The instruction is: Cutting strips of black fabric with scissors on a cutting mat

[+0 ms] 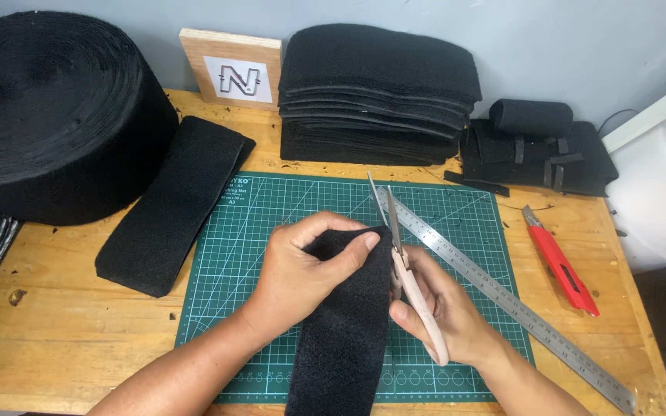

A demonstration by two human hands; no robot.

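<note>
Black felt strip (344, 339), thick and fuzzy, between left hand (302, 266) and scissors (402, 262)

Black felt strip (344, 331): near end cut off by the bottom edge below the left hand (306, 270), whose fingers hide its top. Scissors (402, 266): handles buried in the right hand (445, 316). Felt roll (48, 115), far left of the hands: cropped by the frame.
</note>
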